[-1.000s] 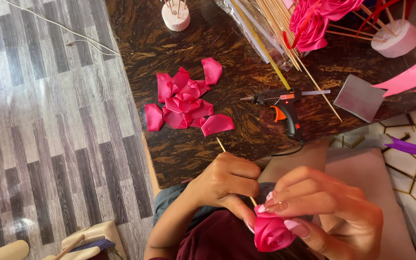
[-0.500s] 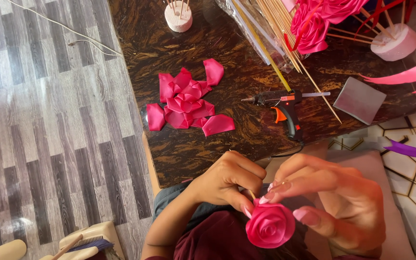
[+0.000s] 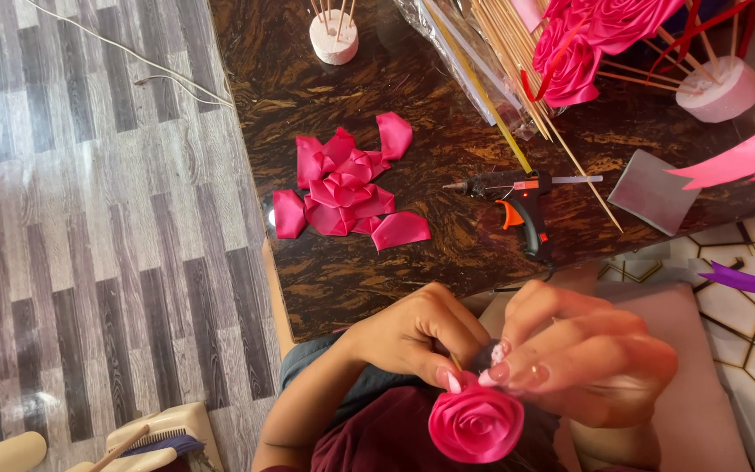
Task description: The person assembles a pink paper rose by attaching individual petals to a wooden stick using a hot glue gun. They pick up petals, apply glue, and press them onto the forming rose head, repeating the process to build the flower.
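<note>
The left hand (image 3: 417,336) is curling inward, thumb and forefinger pinching. The right hand (image 3: 583,358) is arching over from the right, its fingertips (image 3: 493,376) meeting the left's, knuckles raised, wrist bent.

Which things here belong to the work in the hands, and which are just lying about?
In use:
- pink ribbon rose, pinched by left hand and right hand
- thin stick between the fingers
- loose pink petals
- glue gun

Lying about:
- bundle of sticks
- finished roses
- foam pucks
- grey square
- purple ribbon
</note>
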